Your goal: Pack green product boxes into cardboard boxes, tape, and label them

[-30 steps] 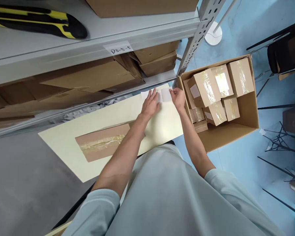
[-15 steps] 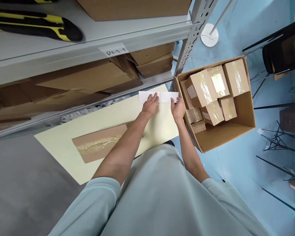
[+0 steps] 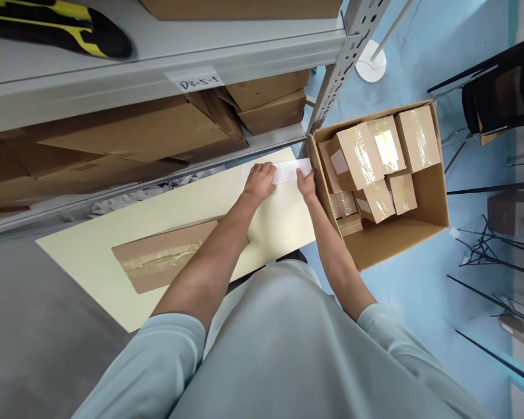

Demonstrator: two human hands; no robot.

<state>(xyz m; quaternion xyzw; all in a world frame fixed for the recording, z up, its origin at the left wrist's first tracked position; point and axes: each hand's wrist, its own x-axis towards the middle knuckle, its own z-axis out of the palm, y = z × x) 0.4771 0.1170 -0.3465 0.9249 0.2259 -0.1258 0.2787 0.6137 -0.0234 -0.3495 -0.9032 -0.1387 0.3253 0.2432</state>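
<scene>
A creased white paper strip (image 3: 287,172) lies across the far end of a pale yellow board (image 3: 283,218). My left hand (image 3: 260,181) is on the strip's left part, fingers bent and closed over it, hiding some of the paper. Thumb and fingers of my right hand (image 3: 306,183) pinch the strip's right end, close to the open carton's wall. A flat brown taped cardboard box (image 3: 166,256) rests on the board, partly covered by my left forearm.
To the right stands a large open carton (image 3: 375,250) holding several small taped boxes (image 3: 358,154). Ahead is a metal shelf (image 3: 262,55) labelled D3-5-5, with brown cartons (image 3: 135,131) below and a black-and-yellow utility knife (image 3: 100,35) on top. Chairs (image 3: 498,99) are farther right.
My left hand has gone from lying flat on the strip to bent, closed fingers. The right hand has moved slightly left and down at the strip's end. The view has shifted a little.
</scene>
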